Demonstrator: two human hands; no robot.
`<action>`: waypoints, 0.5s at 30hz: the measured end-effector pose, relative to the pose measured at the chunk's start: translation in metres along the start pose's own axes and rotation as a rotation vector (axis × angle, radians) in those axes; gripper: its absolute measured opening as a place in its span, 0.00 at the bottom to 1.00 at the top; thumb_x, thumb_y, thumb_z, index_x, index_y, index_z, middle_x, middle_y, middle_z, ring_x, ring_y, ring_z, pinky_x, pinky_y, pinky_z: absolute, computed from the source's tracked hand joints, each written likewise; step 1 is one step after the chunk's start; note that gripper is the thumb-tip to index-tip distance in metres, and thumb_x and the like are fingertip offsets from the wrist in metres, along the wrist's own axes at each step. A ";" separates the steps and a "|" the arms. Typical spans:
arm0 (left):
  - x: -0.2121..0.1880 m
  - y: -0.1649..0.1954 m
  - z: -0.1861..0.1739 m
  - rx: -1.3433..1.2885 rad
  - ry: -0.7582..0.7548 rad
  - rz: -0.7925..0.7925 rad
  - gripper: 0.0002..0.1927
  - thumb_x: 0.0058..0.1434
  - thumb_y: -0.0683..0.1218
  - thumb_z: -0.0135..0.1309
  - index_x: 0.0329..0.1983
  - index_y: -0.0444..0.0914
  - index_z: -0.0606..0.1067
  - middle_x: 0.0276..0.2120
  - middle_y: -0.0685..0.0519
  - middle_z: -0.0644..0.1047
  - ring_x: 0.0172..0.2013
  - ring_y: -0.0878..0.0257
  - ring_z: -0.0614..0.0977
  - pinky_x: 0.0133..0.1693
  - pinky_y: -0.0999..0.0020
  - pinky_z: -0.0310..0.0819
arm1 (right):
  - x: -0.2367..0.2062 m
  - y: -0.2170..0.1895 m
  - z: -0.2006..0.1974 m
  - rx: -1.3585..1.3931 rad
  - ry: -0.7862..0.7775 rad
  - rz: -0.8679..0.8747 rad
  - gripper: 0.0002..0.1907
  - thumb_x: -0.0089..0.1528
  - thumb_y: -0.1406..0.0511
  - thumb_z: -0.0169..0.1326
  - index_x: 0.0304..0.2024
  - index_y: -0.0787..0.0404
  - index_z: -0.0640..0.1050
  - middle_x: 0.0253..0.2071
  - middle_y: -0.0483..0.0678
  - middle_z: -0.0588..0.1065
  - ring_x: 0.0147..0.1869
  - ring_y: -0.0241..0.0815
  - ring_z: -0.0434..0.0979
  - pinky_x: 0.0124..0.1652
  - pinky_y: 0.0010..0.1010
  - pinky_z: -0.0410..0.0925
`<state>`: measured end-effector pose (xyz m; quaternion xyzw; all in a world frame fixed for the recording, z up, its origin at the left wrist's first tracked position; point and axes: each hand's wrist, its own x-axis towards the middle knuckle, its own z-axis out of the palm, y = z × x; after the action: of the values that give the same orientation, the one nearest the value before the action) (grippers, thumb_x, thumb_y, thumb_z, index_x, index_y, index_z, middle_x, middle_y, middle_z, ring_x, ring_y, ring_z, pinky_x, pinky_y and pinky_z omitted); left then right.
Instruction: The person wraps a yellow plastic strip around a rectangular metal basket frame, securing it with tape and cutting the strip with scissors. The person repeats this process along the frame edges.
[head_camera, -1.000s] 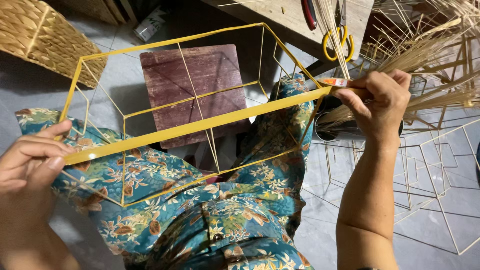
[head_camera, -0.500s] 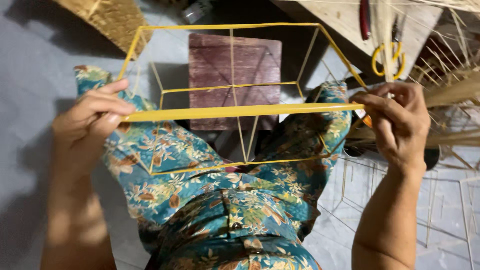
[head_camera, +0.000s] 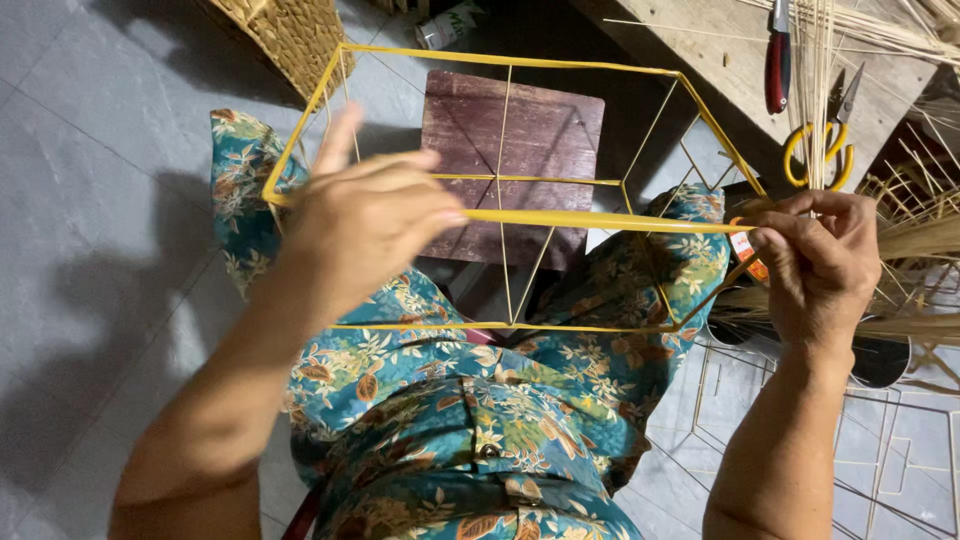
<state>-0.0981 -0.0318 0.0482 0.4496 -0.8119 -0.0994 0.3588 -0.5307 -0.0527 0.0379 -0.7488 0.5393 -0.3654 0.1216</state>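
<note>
A yellow wire frame (head_camera: 520, 62), box-shaped with thin cross wires, hangs over my lap. A flat yellow strip (head_camera: 590, 219) runs across its near top edge. My left hand (head_camera: 365, 220) pinches the strip's left end against the frame. My right hand (head_camera: 815, 260) grips the strip's right end at the frame's right corner, next to a small orange object (head_camera: 745, 250). Teal floral fabric (head_camera: 480, 420) covers my knees beneath the frame.
A dark wooden stool (head_camera: 515, 140) stands under the frame. A woven basket (head_camera: 285, 35) sits at the upper left. Yellow-handled scissors (head_camera: 820, 145) and red-handled pliers (head_camera: 778, 65) lie on a wooden bench (head_camera: 700, 40). Bundles of thin reeds (head_camera: 910, 240) and bare wire frames (head_camera: 880, 450) fill the right.
My left hand has slid right along the strip and the frame has turned level in view. My right hand keeps its hold at the right corner.
</note>
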 end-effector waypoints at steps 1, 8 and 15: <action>0.010 0.007 0.012 -0.022 -0.007 0.010 0.04 0.63 0.48 0.64 0.36 0.45 0.84 0.37 0.56 0.84 0.46 0.60 0.85 0.68 0.35 0.55 | -0.001 0.001 0.001 0.073 0.010 0.038 0.07 0.65 0.65 0.65 0.44 0.60 0.82 0.47 0.45 0.70 0.53 0.36 0.74 0.50 0.26 0.71; 0.045 0.037 0.065 -0.027 -0.066 0.028 0.13 0.64 0.55 0.60 0.32 0.42 0.82 0.28 0.54 0.80 0.32 0.57 0.82 0.48 0.60 0.76 | -0.011 0.025 0.002 -0.009 -0.009 -0.055 0.05 0.73 0.69 0.66 0.48 0.64 0.83 0.49 0.47 0.70 0.52 0.36 0.72 0.51 0.24 0.71; 0.029 0.011 0.049 0.154 -0.349 0.015 0.19 0.69 0.58 0.55 0.26 0.43 0.79 0.21 0.56 0.77 0.25 0.60 0.80 0.40 0.64 0.76 | -0.020 0.037 0.003 0.007 0.002 -0.056 0.06 0.72 0.67 0.66 0.48 0.64 0.83 0.48 0.46 0.70 0.52 0.37 0.69 0.50 0.25 0.65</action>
<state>-0.1483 -0.0566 0.0326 0.4457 -0.8703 -0.1107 0.1779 -0.5586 -0.0495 0.0063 -0.7627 0.5171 -0.3715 0.1132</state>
